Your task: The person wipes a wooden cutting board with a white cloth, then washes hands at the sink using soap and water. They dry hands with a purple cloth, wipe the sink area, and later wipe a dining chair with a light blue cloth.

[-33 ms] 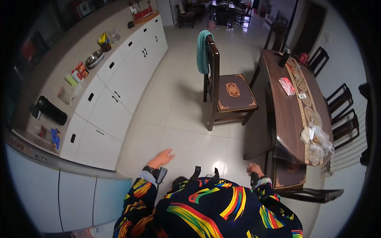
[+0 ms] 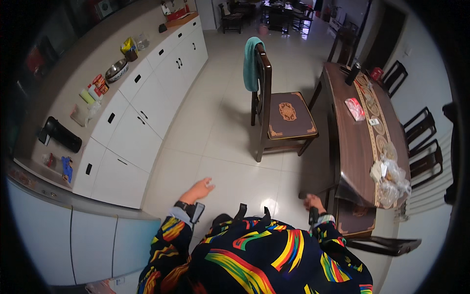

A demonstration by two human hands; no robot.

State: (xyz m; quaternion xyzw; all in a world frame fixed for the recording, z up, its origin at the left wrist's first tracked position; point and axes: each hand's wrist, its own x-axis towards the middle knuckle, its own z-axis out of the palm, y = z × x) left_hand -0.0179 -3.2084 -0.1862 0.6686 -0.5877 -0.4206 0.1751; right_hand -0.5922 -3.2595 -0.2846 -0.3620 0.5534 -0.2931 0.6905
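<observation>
My left hand (image 2: 199, 190) is held out over the tiled floor, fingers apart and slightly bent, and nothing shows in its grasp. Over on the right, my right hand (image 2: 313, 202) hangs with loosely bent fingers, no object visible in it. It is nearest to the dark foot of a table leg (image 2: 320, 190) and a pulled-out chair seat (image 2: 355, 219), apparently touching neither. Both wrists wear dark straps. Ahead stands a dark wooden chair (image 2: 293, 115) with a patterned seat pad, a teal towel (image 2: 251, 66) draped over its backrest.
A long white cabinet (image 2: 128, 115) lines the left, carrying a black flask (image 2: 63, 134), a steel bowl (image 2: 116, 72) and packages. The wooden table (image 2: 350, 152) on the right holds plastic bags (image 2: 391, 179), a red-white packet (image 2: 355, 109) and a dark bottle (image 2: 352, 73). More chairs stand behind it.
My left hand has risen slightly forward, and my right hand has also shifted a little forward. The furniture and the things on it stay as they were.
</observation>
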